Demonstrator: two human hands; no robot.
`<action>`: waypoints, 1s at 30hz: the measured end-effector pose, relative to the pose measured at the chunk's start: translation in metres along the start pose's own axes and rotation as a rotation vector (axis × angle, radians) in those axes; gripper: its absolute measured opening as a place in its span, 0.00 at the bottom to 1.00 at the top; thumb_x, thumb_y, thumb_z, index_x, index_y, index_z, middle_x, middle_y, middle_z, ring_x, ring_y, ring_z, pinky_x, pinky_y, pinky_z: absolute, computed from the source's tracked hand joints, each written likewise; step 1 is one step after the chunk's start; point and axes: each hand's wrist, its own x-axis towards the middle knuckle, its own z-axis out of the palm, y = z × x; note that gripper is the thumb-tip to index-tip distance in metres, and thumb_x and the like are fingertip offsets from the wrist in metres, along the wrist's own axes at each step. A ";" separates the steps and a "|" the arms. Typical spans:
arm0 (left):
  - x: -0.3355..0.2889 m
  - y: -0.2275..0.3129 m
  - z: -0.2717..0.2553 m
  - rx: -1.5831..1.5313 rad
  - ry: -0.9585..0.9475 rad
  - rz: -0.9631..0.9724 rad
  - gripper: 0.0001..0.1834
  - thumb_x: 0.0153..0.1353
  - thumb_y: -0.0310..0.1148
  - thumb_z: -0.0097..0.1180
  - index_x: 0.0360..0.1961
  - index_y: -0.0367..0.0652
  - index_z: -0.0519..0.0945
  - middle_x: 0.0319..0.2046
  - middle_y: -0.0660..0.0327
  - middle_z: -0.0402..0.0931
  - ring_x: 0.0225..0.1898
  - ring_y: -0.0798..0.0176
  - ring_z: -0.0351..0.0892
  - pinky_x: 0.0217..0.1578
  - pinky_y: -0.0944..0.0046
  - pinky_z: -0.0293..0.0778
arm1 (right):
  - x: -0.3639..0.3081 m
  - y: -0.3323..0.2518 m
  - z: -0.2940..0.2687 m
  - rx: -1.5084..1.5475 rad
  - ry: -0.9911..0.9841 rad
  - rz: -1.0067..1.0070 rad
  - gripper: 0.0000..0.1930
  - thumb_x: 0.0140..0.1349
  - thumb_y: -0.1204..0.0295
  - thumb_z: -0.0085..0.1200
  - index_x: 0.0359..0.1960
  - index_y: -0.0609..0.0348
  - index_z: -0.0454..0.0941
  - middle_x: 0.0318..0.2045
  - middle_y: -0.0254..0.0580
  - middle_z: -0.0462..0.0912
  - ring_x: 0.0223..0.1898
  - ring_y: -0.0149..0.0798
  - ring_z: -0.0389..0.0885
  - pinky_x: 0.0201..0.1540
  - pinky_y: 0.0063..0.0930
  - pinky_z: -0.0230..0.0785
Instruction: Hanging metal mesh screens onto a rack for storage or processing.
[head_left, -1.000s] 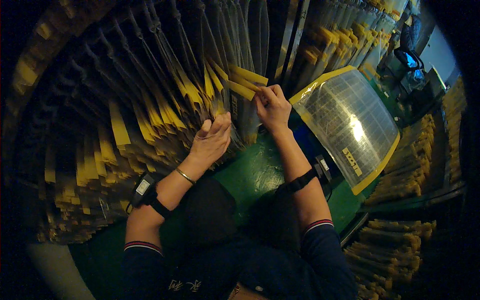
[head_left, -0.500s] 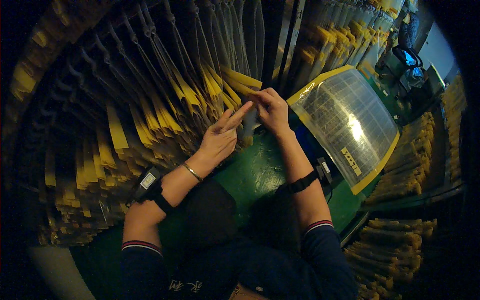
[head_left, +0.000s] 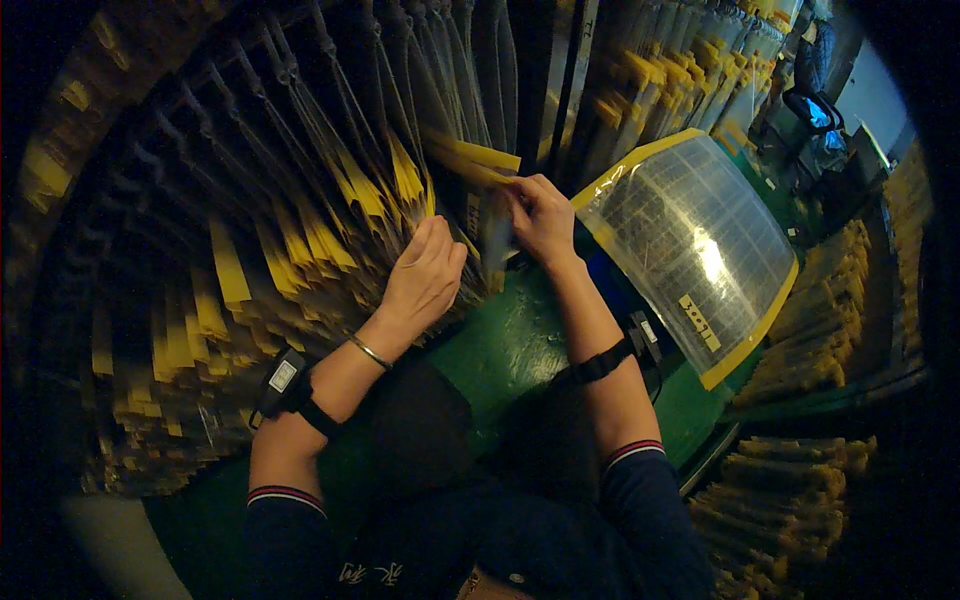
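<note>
Many clear film sheets with yellow taped edges hang side by side on cords. My right hand point(head_left: 545, 220) pinches the yellow edge of one hanging film sheet point(head_left: 490, 156), apart from the bunch on its left. My left hand point(head_left: 425, 270) is closed, its fingertips at the lower end of a yellow-edged film sheet point(head_left: 408, 178) in that bunch; the exact grip is partly hidden by the fingers. A bracelet and a strapped-on device are on my left arm. Another strapped device is on my right forearm.
A large transparent film sheet point(head_left: 700, 230) with a printed grid and yellow border lies on the green surface point(head_left: 500, 340) at my right. More yellow-edged sheets point(head_left: 800, 320) hang or stack at the far right. A metal upright point(head_left: 572, 90) stands between two hanging rows.
My left hand has moved left and slightly down, away from my right hand, and its extended fingers have closed at the bunch. My right hand stays nearly in place with its sheet.
</note>
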 end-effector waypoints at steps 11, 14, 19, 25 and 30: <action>-0.012 -0.006 0.008 -0.089 0.053 0.046 0.13 0.51 0.32 0.56 0.38 0.40 0.76 0.63 0.50 0.64 0.65 0.55 0.61 0.66 0.56 0.51 | -0.015 -0.002 0.011 -0.144 0.111 -0.401 0.19 0.44 0.80 0.63 0.39 0.41 0.83 0.47 0.43 0.70 0.39 0.39 0.79 0.36 0.27 0.76; -0.015 -0.007 0.013 -0.111 0.123 0.046 0.12 0.50 0.31 0.57 0.37 0.40 0.76 0.62 0.50 0.65 0.65 0.56 0.62 0.63 0.58 0.56 | -0.012 -0.006 0.007 -0.162 0.040 -0.389 0.19 0.43 0.79 0.61 0.37 0.39 0.85 0.49 0.44 0.70 0.48 0.45 0.73 0.46 0.33 0.72; -0.017 -0.006 0.012 -0.044 0.114 0.052 0.10 0.54 0.33 0.51 0.37 0.45 0.78 0.57 0.54 0.70 0.63 0.60 0.63 0.58 0.62 0.58 | -0.010 -0.014 -0.001 -0.173 -0.030 -0.281 0.13 0.47 0.70 0.61 0.37 0.46 0.85 0.53 0.47 0.69 0.53 0.49 0.67 0.54 0.39 0.65; -0.013 -0.003 0.007 0.048 0.096 0.048 0.14 0.54 0.33 0.50 0.43 0.45 0.77 0.47 0.59 0.74 0.57 0.63 0.67 0.53 0.62 0.60 | -0.007 -0.022 0.001 -0.125 0.010 -0.216 0.12 0.46 0.65 0.64 0.34 0.50 0.84 0.52 0.48 0.70 0.53 0.53 0.67 0.54 0.41 0.63; 0.010 0.009 -0.009 0.030 -0.012 -0.083 0.22 0.55 0.33 0.48 0.53 0.46 0.73 0.37 0.64 0.70 0.46 0.64 0.68 0.47 0.64 0.57 | -0.005 -0.012 0.005 -0.124 -0.036 -0.191 0.09 0.48 0.72 0.65 0.34 0.54 0.84 0.51 0.48 0.72 0.52 0.53 0.68 0.51 0.39 0.66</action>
